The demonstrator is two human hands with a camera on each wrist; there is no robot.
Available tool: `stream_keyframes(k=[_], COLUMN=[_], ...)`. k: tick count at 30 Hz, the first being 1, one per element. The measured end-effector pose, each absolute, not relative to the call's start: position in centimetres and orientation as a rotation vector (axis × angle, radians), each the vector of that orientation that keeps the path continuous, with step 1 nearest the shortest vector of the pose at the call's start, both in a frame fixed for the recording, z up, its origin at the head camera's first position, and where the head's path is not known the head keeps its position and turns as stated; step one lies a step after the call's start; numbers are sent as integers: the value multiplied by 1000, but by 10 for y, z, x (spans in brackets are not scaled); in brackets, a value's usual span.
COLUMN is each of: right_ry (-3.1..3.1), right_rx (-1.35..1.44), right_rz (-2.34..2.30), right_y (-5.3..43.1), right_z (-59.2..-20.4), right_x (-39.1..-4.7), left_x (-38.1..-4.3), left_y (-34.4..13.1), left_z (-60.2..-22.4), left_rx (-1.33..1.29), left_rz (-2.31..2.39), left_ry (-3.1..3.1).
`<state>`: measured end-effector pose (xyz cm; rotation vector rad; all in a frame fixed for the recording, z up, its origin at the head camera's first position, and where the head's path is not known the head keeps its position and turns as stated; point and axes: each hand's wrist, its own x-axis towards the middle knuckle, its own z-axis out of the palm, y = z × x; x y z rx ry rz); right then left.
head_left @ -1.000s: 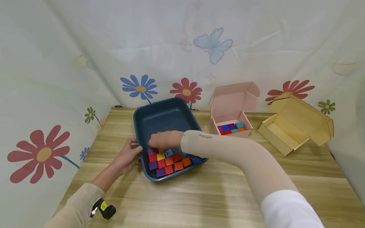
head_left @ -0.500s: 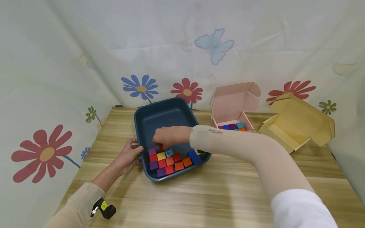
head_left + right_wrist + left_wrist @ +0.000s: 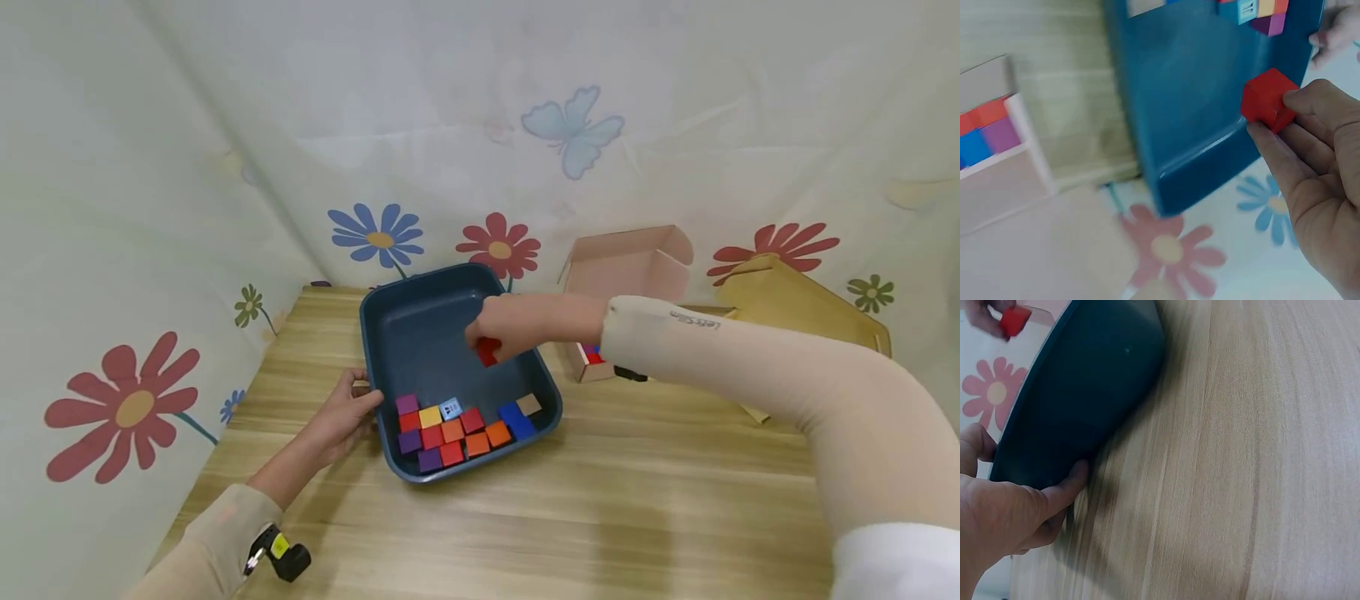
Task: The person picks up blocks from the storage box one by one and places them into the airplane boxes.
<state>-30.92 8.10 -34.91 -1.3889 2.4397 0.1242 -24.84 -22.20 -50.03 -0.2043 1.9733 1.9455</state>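
Observation:
My right hand [image 3: 516,323] pinches a red cube [image 3: 1265,97] between thumb and fingers, over the inside of a dark blue tray [image 3: 420,333]. My left hand [image 3: 339,425] grips the tray's left side, thumb at the rim and fingers against the outer wall, as the left wrist view shows. Along the tray's near side lie coloured cubes: purple, red and orange ones, a yellow cube [image 3: 430,417], a light blue cube [image 3: 451,408] with a printed face, blue ones, and a tan cube [image 3: 528,405].
Right of the tray stands an open pink box [image 3: 628,271] with several coloured cubes inside, partly hidden by my right forearm. Farther right is an open yellow cardboard box [image 3: 798,304], also partly covered. A flower-printed curtain [image 3: 450,150] hangs behind the wooden table [image 3: 585,517].
My right hand has lifted the red cube from beside the other cubes and moved right and away from me with it. My left hand keeps its grip on the tray.

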Motion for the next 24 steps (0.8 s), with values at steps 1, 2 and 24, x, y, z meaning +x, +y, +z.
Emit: stream_keyframes(k=[1, 2, 24], right_ry=[2449, 2458, 2621], right_rx=[-1374, -1368, -1325], right_rz=[112, 102, 75], right_y=[90, 99, 218], right_z=[-348, -346, -362], right_x=[-309, -309, -317], left_x=[-249, -249, -251], left_y=[-221, -221, -227], left_z=[-501, -501, -502], left_rx=[-202, -204, -150], left_rz=[1943, 1941, 1909], left_ry=[1972, 1971, 1977])
